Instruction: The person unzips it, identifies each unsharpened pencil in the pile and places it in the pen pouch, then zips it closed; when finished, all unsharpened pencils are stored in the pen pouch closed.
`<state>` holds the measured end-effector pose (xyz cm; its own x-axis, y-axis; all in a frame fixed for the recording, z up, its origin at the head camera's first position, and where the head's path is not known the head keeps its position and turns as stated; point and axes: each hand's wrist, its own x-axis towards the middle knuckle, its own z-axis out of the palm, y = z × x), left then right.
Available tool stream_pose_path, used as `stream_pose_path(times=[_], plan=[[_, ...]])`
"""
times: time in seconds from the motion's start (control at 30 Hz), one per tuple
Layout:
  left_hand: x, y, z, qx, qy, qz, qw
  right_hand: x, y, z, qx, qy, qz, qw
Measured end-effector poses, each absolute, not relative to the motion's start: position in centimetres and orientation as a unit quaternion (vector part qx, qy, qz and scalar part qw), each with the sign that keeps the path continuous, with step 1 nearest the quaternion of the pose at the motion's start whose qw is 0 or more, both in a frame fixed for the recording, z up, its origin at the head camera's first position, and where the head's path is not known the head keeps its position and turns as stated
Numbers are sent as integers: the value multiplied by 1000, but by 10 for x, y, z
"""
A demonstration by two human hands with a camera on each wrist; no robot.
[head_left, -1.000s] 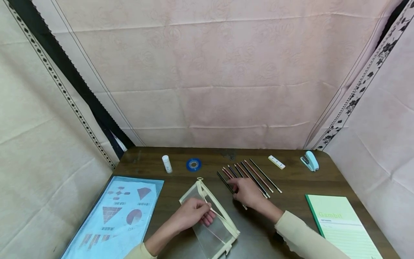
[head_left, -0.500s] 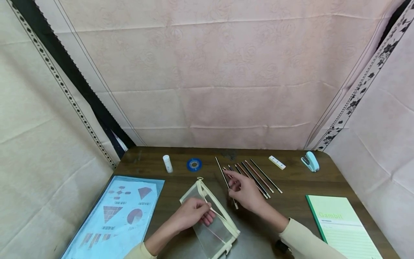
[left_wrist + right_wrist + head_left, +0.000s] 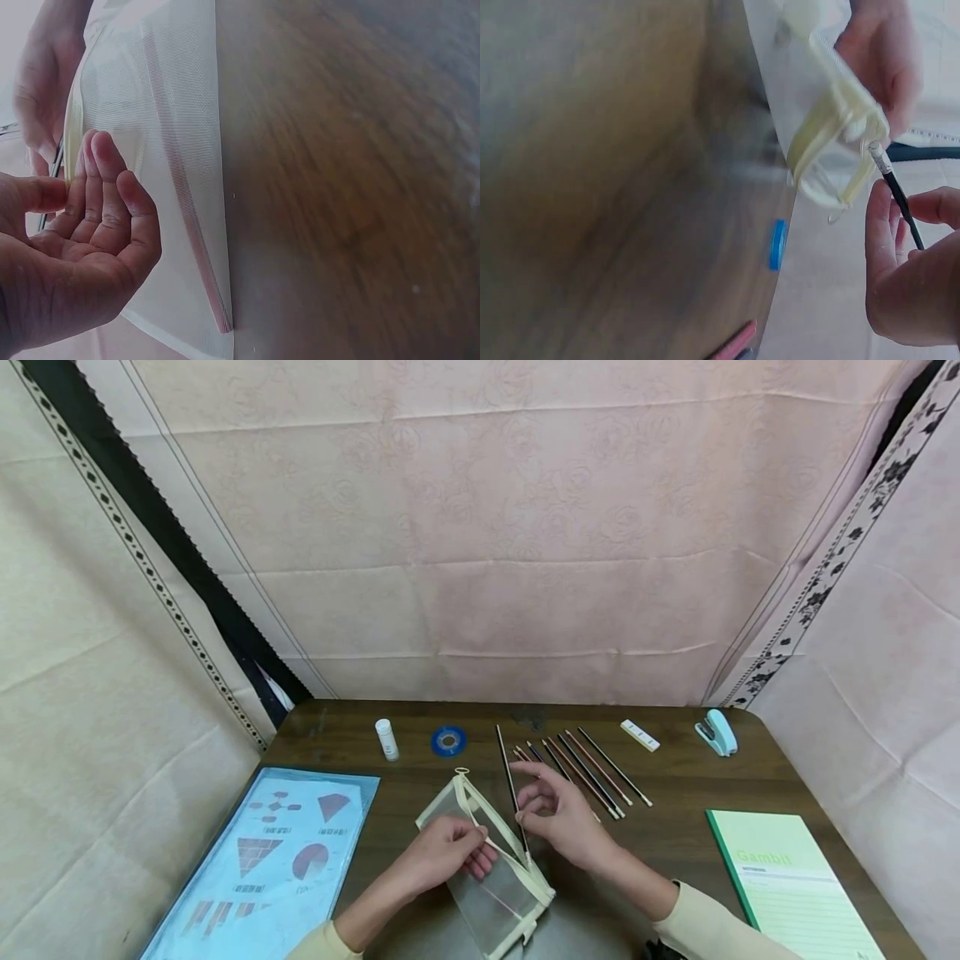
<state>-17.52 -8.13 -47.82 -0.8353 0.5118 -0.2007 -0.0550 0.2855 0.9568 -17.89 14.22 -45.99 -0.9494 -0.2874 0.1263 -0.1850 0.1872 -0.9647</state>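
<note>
My left hand (image 3: pixel 446 852) pinches the cream zipper edge of a see-through mesh pencil case (image 3: pixel 480 910), holding its mouth apart. Between thumb and fingers, my right hand (image 3: pixel 558 818) holds a dark pencil (image 3: pixel 503 760). The pencil slants over the case; in the right wrist view its silver-and-white eraser end (image 3: pixel 879 156) is at the case's opening. Through the mesh in the left wrist view a pink pencil (image 3: pixel 180 172) shows inside. Several loose pencils (image 3: pixel 588 768) lie in a slanted row beyond my right hand, which partly covers them.
Along the back of the table (image 3: pixel 337 735) are a glue stick (image 3: pixel 387 740), blue tape roll (image 3: pixel 448 741), white eraser (image 3: pixel 640 735) and light-blue stapler (image 3: pixel 717 732). A blue folder (image 3: pixel 277 860) lies left, a green notepad (image 3: pixel 795 885) right.
My right hand has lifted the dark pencil off the left end of the row, turned it steeper and brought it left to the case. My left hand stays in place.
</note>
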Motion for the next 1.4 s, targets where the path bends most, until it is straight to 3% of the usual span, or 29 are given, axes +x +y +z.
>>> stream_pose_path(times=[0.27,0.73,1.4], plan=[[-176,-80,-479,152,768,574,242,-168,135,-466,-150,757,-625,119],[-174,-79,-477,161,785,554,226,-166,133,-472,-136,771,-587,208],[-174,-80,-476,157,797,538,225,-167,141,-471,-119,752,-613,213]])
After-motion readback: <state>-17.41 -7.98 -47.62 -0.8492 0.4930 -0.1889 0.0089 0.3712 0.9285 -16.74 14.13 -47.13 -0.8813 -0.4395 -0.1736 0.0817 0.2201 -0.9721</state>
